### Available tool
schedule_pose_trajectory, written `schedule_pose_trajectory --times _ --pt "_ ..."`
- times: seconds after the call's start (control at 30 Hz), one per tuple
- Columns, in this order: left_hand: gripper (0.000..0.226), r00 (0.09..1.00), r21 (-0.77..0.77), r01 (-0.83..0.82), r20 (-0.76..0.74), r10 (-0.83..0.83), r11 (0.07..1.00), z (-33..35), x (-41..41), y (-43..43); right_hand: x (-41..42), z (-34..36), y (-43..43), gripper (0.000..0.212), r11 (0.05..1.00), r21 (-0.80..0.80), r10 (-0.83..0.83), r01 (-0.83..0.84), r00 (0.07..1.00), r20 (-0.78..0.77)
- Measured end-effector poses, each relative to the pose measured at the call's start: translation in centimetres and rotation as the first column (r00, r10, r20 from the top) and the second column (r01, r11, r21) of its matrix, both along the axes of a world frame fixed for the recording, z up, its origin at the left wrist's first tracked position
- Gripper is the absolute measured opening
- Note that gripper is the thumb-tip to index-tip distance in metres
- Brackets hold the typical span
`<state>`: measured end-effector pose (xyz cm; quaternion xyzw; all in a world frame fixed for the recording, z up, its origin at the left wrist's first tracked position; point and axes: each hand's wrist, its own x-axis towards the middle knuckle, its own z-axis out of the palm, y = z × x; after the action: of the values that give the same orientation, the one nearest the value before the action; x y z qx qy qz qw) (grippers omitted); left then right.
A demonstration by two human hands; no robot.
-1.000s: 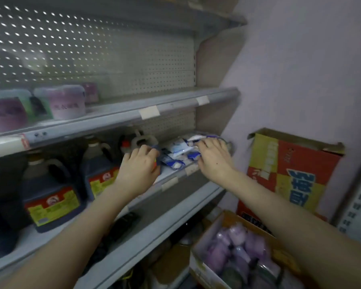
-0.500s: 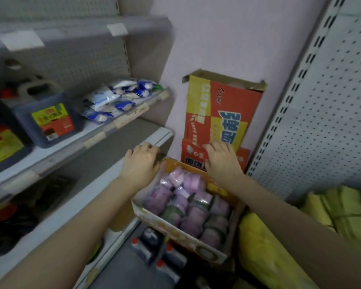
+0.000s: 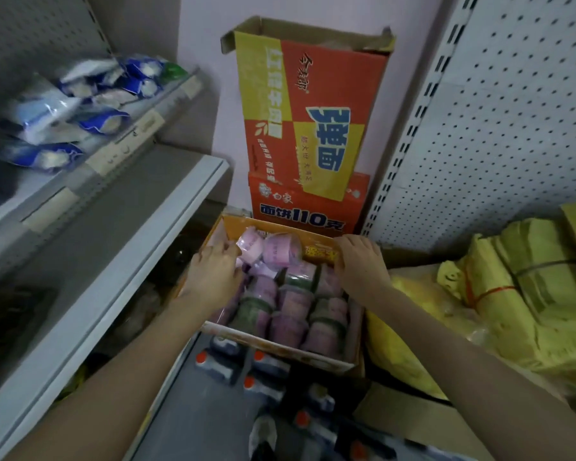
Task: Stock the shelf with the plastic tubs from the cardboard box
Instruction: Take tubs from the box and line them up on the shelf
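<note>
An open cardboard box [image 3: 281,350] sits low in front of me, packed with several pink and purple plastic tubs [image 3: 291,302]. Two tubs lie tilted on top at the far end, one of them a pink tub [image 3: 250,245]. My left hand [image 3: 213,274] is inside the box's left side, its fingertips touching that pink tub. My right hand [image 3: 359,261] hovers over the far right corner, fingers bent down beside the orange inner flap [image 3: 316,252], with nothing plainly gripped. The grey shelf [image 3: 180,201] runs along the left.
Blue and white packets [image 3: 80,104] lie on the shelf above. A tall orange and yellow carton [image 3: 310,111] leans on the wall behind the box. Bundled yellow bags [image 3: 512,294] fill the right, under a pegboard [image 3: 512,94]. Red-capped bottles [image 3: 246,367] stand below the box.
Both hands left the packets on the shelf and came down to the cardboard box. In the last half second they dropped lower, and the left hand reached the pink tub.
</note>
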<state>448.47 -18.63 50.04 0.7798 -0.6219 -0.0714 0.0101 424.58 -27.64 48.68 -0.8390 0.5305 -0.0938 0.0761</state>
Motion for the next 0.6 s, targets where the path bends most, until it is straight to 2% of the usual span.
schedule_pose_trajectory --times 0.1,0.23,0.47,0.6 --pt "0.038 0.992 0.053 -0.027 -0.125 0.033 0.998 -2.2 2.2 -1.8 2.2 -1.5 -1.2 0.039 0.998 0.063 -0.008 0.008 1.000 0.009" --pt "0.031 0.990 0.093 -0.022 -0.137 0.034 0.995 -5.5 5.4 -4.2 5.6 -4.3 -3.3 0.043 0.993 0.117 0.024 -0.029 0.999 0.041" --pt "0.026 0.981 0.130 -0.075 -0.170 0.097 0.989 -12.2 7.8 -7.7 10.3 -11.7 -7.8 0.069 0.957 0.275 0.110 -0.088 0.992 -0.064" --pt "0.024 0.932 0.162 -0.145 -0.309 0.189 0.976 -16.4 7.8 -9.3 12.1 -15.1 -10.4 0.068 0.951 0.298 0.103 -0.079 0.992 -0.066"
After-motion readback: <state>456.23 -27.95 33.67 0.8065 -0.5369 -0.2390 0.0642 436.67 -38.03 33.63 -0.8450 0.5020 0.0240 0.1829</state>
